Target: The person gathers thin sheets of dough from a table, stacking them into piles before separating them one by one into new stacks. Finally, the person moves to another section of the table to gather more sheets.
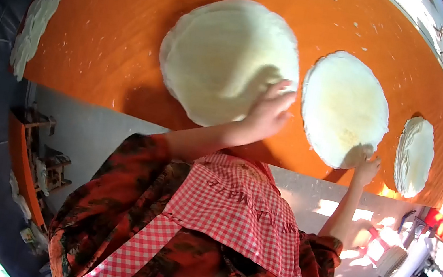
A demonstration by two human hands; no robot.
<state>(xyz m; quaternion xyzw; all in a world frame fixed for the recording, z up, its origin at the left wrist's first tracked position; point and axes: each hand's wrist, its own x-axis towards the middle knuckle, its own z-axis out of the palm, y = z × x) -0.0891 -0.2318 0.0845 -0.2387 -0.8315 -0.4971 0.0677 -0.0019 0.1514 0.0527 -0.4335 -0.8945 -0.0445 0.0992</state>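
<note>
A large stack of pale, round, thin flatbreads (217,52) lies on the orange table (110,19). My left hand (270,114) is over its lower right rim, with bent fingers somewhat apart and slightly blurred; nothing shows in them. To the right sits a second pile of round flatbreads (341,102), with faint yellowish patches on top. At its lower right edge is my right hand (367,169), fingers closed on the rim of a flatbread. Whether it grips one sheet or more cannot be made out.
A smaller flatbread stack (415,159) stands near the table's right end. More pale sheets (34,33) lie at the far left end. White flakes dot the tabletop. Below the table's near edge is a wooden shelf (37,162), and a red-checked apron (234,209) covers my front.
</note>
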